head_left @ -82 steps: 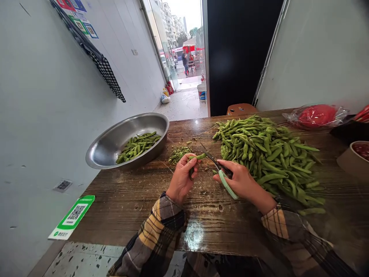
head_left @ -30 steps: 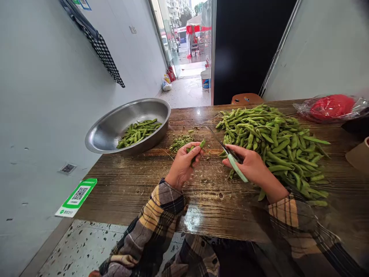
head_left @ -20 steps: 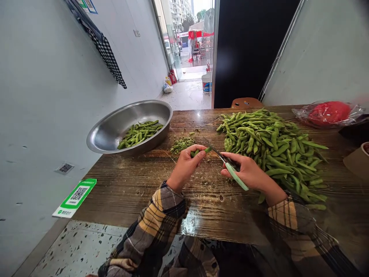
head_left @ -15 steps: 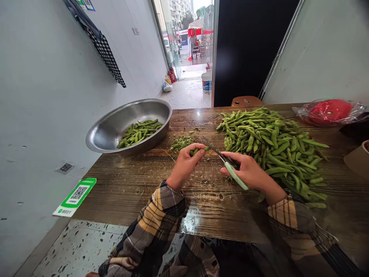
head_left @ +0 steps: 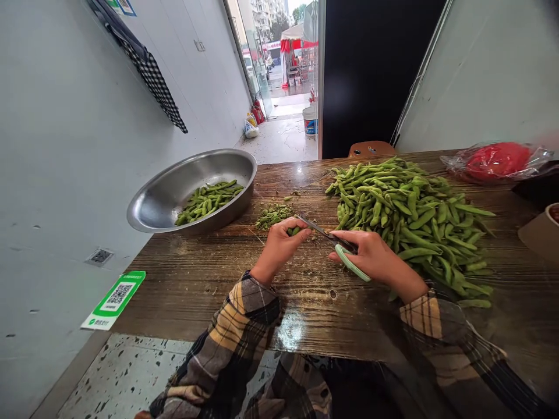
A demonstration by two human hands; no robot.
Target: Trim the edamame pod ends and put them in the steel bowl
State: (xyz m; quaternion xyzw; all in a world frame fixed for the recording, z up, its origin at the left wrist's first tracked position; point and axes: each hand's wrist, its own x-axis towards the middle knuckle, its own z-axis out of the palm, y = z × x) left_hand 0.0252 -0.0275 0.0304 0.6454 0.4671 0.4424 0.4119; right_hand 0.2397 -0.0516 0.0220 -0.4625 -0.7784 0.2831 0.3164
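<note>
Between the fingers of my left hand (head_left: pixel 282 241) is a green edamame pod (head_left: pixel 293 230), mostly covered by the fingers. My right hand (head_left: pixel 371 256) grips a pair of scissors (head_left: pixel 353 265) with pale green handles. The blades point left and their tips lie by my left fingertips, at the pod. Right of my hands spreads a big heap of edamame pods (head_left: pixel 410 218). A small pile of trimmings (head_left: pixel 274 216) lies just behind my left hand. Farther left, a steel basin (head_left: pixel 152 201) holds some pods at its bottom.
The wooden table (head_left: pixel 192 297) carries a green QR-code card (head_left: pixel 116 299) at its left edge. At the right are a red item in clear plastic (head_left: pixel 498 162) and a paper bowl (head_left: pixel 541 233), partly cut off. Behind the table stands an orange stool (head_left: pixel 371 149).
The scissor blades have come closer together, and their tips have shifted to the left hand's fingertips. The pod shows less beyond the fingers. The whole view has shifted slightly.
</note>
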